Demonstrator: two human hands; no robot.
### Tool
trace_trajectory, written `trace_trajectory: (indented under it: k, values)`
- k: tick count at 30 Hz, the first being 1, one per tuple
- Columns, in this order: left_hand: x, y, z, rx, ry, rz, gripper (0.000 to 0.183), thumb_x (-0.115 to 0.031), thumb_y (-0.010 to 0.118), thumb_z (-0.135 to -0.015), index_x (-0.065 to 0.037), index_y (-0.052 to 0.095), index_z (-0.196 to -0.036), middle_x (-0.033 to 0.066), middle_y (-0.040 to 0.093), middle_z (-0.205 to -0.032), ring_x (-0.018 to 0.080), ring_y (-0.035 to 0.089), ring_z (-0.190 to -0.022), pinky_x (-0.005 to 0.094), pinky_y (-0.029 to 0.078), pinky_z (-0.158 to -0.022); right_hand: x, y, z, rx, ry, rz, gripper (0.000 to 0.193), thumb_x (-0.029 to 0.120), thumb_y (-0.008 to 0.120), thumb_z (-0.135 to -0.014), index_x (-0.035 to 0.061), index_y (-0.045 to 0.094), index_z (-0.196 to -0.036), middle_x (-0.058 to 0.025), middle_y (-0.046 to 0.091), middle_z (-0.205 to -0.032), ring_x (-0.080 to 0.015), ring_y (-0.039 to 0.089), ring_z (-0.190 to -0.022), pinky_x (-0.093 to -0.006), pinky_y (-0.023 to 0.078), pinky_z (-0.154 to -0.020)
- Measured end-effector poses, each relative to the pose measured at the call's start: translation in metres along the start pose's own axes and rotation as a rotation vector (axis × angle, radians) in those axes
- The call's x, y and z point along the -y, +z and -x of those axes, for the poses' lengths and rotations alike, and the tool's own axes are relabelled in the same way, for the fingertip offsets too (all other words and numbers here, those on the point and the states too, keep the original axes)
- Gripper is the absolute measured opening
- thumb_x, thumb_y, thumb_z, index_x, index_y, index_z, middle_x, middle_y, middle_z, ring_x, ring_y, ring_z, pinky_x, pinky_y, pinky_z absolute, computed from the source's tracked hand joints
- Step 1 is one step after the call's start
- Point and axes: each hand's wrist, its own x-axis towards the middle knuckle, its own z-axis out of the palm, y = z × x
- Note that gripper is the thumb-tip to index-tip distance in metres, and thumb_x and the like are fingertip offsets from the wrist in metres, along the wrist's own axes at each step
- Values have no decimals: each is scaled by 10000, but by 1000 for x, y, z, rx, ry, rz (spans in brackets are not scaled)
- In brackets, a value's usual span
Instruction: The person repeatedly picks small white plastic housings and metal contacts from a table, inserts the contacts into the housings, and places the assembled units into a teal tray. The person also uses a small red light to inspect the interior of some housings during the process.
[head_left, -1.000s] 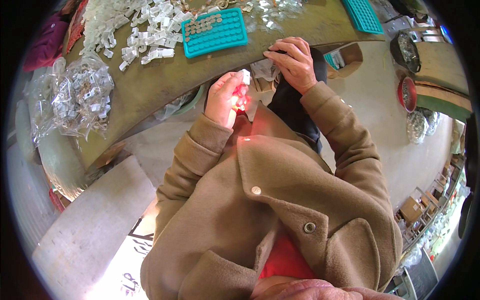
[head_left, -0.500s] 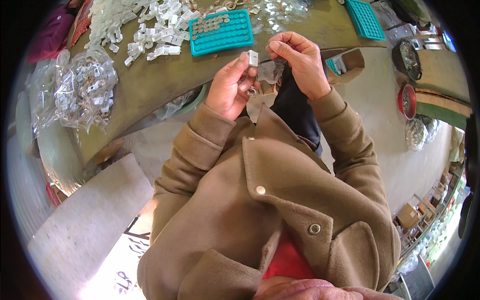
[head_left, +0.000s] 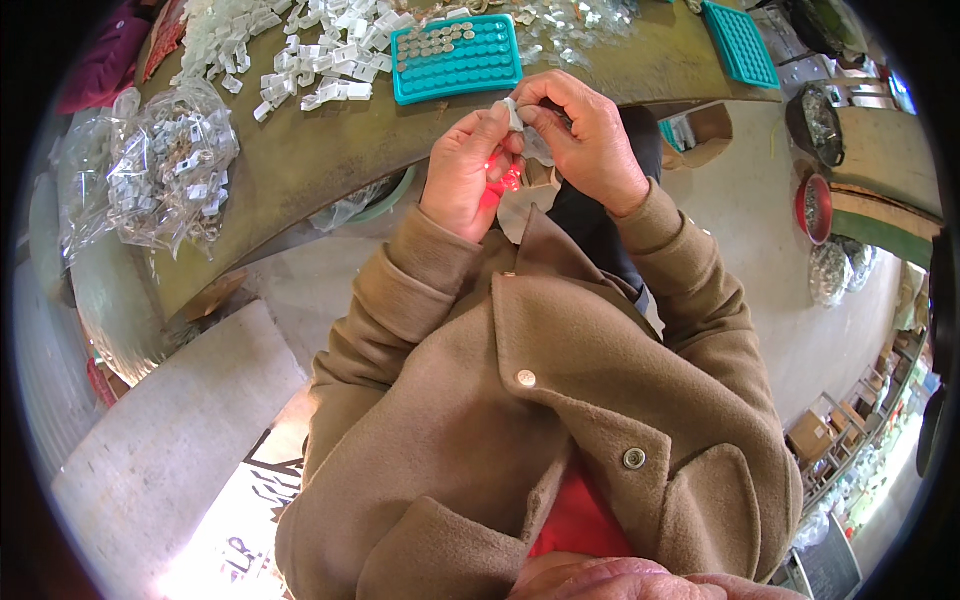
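My left hand point(head_left: 465, 175) pinches a small white plastic case point(head_left: 513, 115) between thumb and forefinger, just off the table's near edge. A bright red glow point(head_left: 503, 178) shows on its palm and curled lower fingers; its source is too small to make out. My right hand point(head_left: 590, 135) meets the case from the other side, thumb and forefinger pressed together against it. Whatever small piece those fingertips may hold is hidden. Beyond the hands lies a teal tray point(head_left: 458, 80) with rows of round pockets, its far-left pockets filled with silvery discs point(head_left: 436, 40).
A heap of white plastic cases point(head_left: 335, 55) covers the far left of the table point(head_left: 290, 160). Farther left sits a clear bag of parts point(head_left: 170, 170). Clear pieces point(head_left: 570, 30) lie behind the tray. A second teal tray point(head_left: 742, 45) and an open carton point(head_left: 708, 135) are at right.
My right hand has moved left and now touches the case in my left hand. A red glow has appeared in the left palm, where a small shiny round piece showed before.
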Motion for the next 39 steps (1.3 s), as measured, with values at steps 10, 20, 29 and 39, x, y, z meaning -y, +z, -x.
trace_trajectory:
  k: [10, 20, 29, 39]
  values:
    - [-11, -10, 2, -72, -73, 134, 206, -275, 552, -1008, -80, 574, -1069, -14, 579, -838, 22, 425, -544, 228, 456, -647, -4, 6, -5, 15, 290, -555, 129, 90, 627, -938, -4, 664, -1018, -22, 682, -908, -66, 600, -837, -222, 496, -772]
    - [-13, -16, 4, -95, -157, 179, 216, -277, 552, -1008, -65, 586, -983, -7, 585, -775, 21, 381, -500, 239, 459, -643, -5, 13, -8, 46, -11, 0, 51, 8, 611, -871, 7, 591, -918, -119, 601, -829, -257, 597, -742, -326, 479, -663]
    - [-15, -4, 7, -187, 113, -335, 149, -191, 594, -976, -77, 586, -881, -14, 576, -724, 19, 405, -528, 202, 382, -534, 5, 17, -16, 63, -265, 198, 197, -99, 600, -768, 13, 548, -921, -149, 588, -873, -359, 589, -792, -393, 490, -668]
    - [-40, -25, 8, -208, 79, -240, 268, -321, 462, -1022, -73, 562, -1027, 13, 554, -730, 52, 443, -518, 234, 478, -576, -38, -18, -117, 56, -167, 534, 167, 68, 643, -876, 31, 692, -1031, -140, 697, -916, -269, 682, -813, -333, 531, -701]
